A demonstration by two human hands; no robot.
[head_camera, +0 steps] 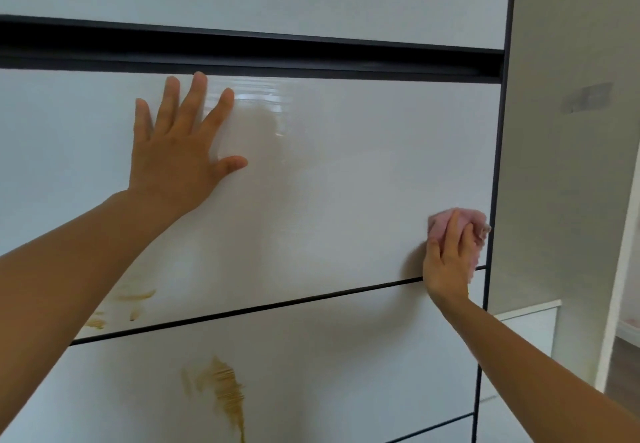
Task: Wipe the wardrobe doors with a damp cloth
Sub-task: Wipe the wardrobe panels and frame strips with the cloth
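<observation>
With the right hand (450,262) clutching the bunched cloth (460,226) at the door's (329,183) right edge and the left hand (180,151) splayed flat, the far-left stains (221,387) risk being missed or smeared.

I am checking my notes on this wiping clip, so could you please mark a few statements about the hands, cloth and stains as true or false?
1. The left hand lies flat on the middle door panel, fingers spread. True.
2. The right hand holds a blue cloth. False: the cloth is pink.
3. The cloth is near the middle door panel's right edge. True.
4. No stains show on the doors. False: brown smears mark the lower panel and the middle door panel's lower left.
</observation>
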